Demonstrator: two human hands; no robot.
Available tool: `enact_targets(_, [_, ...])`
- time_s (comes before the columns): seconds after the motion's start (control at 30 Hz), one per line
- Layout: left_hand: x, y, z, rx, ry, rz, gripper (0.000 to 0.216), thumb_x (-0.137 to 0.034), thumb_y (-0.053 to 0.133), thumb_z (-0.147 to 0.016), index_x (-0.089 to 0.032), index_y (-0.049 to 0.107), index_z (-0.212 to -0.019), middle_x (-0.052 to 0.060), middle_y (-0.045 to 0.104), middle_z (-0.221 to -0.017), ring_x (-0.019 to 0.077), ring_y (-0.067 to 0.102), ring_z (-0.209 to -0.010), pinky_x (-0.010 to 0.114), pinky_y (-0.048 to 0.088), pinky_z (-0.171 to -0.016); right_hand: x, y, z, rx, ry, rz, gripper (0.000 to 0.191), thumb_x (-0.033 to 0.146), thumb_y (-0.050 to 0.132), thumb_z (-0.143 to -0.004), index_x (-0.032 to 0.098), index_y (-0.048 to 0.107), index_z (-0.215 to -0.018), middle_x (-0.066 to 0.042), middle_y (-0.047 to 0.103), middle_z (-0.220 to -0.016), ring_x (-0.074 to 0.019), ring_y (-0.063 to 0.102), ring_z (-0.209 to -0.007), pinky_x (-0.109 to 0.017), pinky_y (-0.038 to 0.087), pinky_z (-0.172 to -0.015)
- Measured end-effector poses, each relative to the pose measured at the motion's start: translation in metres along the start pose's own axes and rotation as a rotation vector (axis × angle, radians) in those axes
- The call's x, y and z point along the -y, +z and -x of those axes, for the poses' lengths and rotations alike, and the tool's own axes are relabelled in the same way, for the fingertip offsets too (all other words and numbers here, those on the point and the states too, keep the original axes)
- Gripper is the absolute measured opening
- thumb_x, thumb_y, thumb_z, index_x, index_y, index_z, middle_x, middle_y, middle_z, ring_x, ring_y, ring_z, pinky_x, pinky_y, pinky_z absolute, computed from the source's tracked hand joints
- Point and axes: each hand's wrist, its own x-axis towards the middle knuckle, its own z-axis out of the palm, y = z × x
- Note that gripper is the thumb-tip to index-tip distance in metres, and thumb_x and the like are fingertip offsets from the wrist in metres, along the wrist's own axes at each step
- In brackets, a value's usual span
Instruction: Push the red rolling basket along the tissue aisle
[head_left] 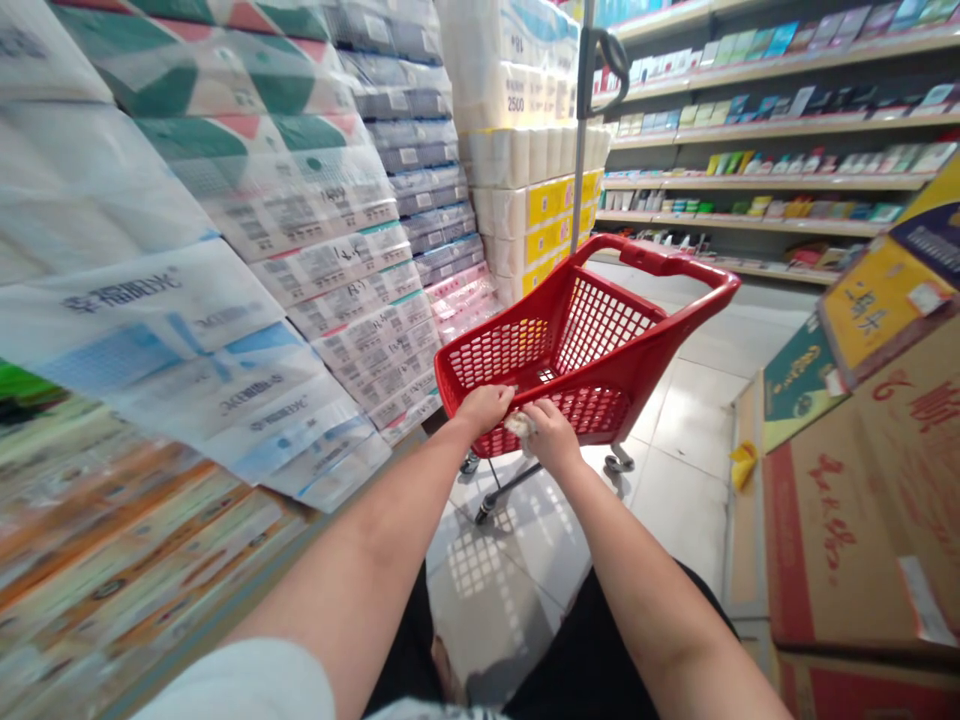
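A red plastic shopping cart (646,368) stands in front of me on wheels, its basket corner towards me and its handle at the far right. My left hand (486,408) is closed round the near rim of the basket. Just to its right, my right hand (551,436) is closed on a crumpled whitish cloth (519,426) at the same rim. The cloth touches the red plastic; whether it is fabric or paper I cannot tell. Some fingertips are hidden behind the rim.
Tall stacks of wrapped tissue packs (300,210) line the left. Cardboard boxes (840,540) are piled at the right. Behind the cart rises a metal pole (580,180) with a black loop. Shelves of small goods (772,130) stand at the back, over a tiled floor (675,440).
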Motion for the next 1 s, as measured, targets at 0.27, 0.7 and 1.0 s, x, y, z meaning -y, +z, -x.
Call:
enact_targets(0.27, [0.001,0.002,-0.001,-0.001,-0.01,0.013,0.053,-0.037,0.019,-0.098,-0.018,0.068,-0.09,0.005,0.072,-0.088,0.0165,0.062,-0.078,0.026,0.039,-0.067,-0.012,-0.018,-0.004,-0.134,0.056,-0.003,0.039,0.0,0.049,-0.071,0.02,0.063,-0.101,-0.008,0.058,-0.107,-0.0204,0.055,-0.101,-0.03,0.046,-0.091])
enact_targets(0.7, [0.001,0.0,0.0,0.022,-0.004,-0.012,0.049,-0.037,0.021,-0.097,-0.02,0.066,-0.089,0.005,0.071,-0.093,0.0174,0.062,-0.082,0.026,0.038,-0.067,-0.036,-0.024,-0.005,-0.196,0.188,0.008,0.036,0.002,0.049,-0.068,0.019,0.063,-0.096,-0.007,0.058,-0.104,-0.0197,0.057,-0.091,-0.028,0.047,-0.082])
enact_targets(1.0, [-0.002,-0.001,0.002,0.036,-0.032,-0.046,0.044,-0.036,0.023,-0.097,-0.021,0.065,-0.093,0.006,0.07,-0.098,0.0196,0.064,-0.09,0.028,0.042,-0.074,-0.038,-0.023,-0.005,-0.147,0.283,0.011,0.033,0.002,0.049,-0.068,0.018,0.063,-0.094,-0.007,0.058,-0.101,-0.0187,0.057,-0.087,-0.028,0.045,-0.08])
